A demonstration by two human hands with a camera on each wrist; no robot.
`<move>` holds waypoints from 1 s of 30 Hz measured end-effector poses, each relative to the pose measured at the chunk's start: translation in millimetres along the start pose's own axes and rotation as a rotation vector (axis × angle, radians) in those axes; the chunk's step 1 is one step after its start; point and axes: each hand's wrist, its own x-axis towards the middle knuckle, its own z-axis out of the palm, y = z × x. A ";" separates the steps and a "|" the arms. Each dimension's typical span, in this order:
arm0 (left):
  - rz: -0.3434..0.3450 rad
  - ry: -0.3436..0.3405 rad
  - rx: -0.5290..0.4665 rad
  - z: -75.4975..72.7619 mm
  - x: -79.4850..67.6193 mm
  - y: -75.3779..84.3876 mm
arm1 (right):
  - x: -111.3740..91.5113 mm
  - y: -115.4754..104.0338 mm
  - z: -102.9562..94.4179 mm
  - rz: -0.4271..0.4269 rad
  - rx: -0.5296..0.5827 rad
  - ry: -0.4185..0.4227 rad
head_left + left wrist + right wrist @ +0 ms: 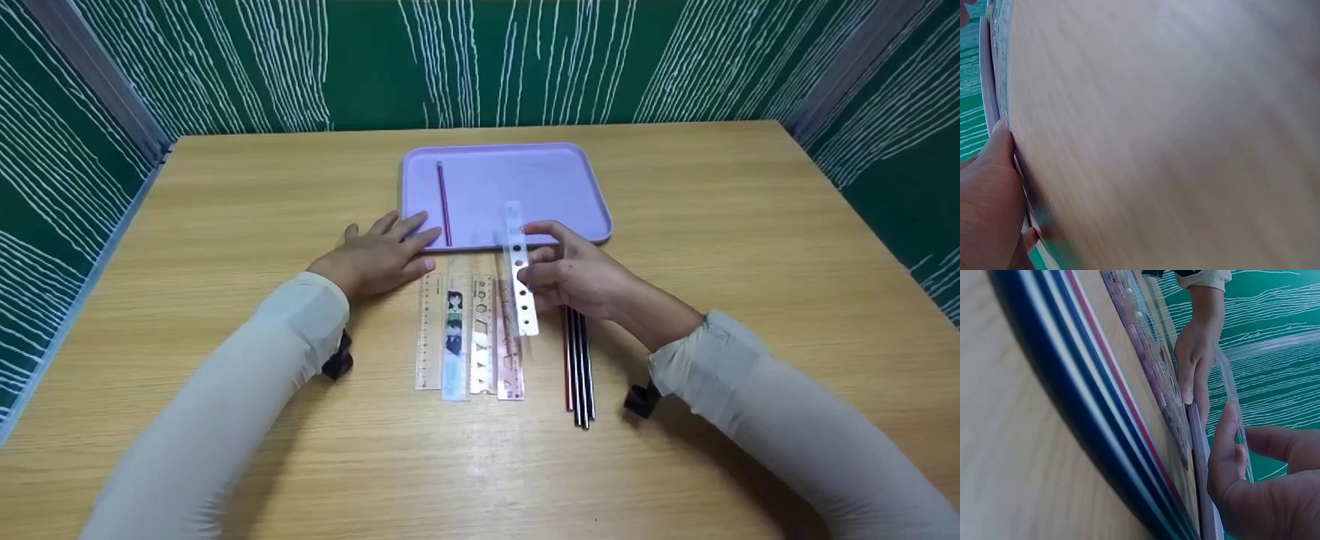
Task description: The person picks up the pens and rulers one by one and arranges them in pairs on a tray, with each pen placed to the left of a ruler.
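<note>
My right hand (583,276) pinches a clear ruler (522,285) with a row of round holes, its far end overlapping the near edge of the purple tray (525,176) in the head view. In the right wrist view, the thumb and fingers grip this ruler (1229,379) near its middle. My left hand (379,256) lies with fingers spread at the tray's near left corner, holding nothing. Inside the tray, on the left, is a dark red pencil (444,206). Several rulers lie side by side below the tray, including a plain clear one (428,352) and a pink one (511,375).
Right of the rulers, a bundle of dark pencils (581,375) with a red one at its left side lies on the wooden table (300,450). Green walls (480,67) with white streaks border the table at the back and sides.
</note>
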 end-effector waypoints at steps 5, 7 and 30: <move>-0.001 0.001 -0.006 -0.2 -0.2 -1.1 | 10.6 -4.1 2.2 0.015 -0.014 0.021; -0.004 0.001 -0.008 -0.3 -0.1 -0.9 | 15.2 -6.8 3.6 0.024 -0.015 0.032; 0.004 0.013 0.015 0.7 -0.6 -0.2 | 52.9 -14.6 19.6 0.062 -0.034 0.134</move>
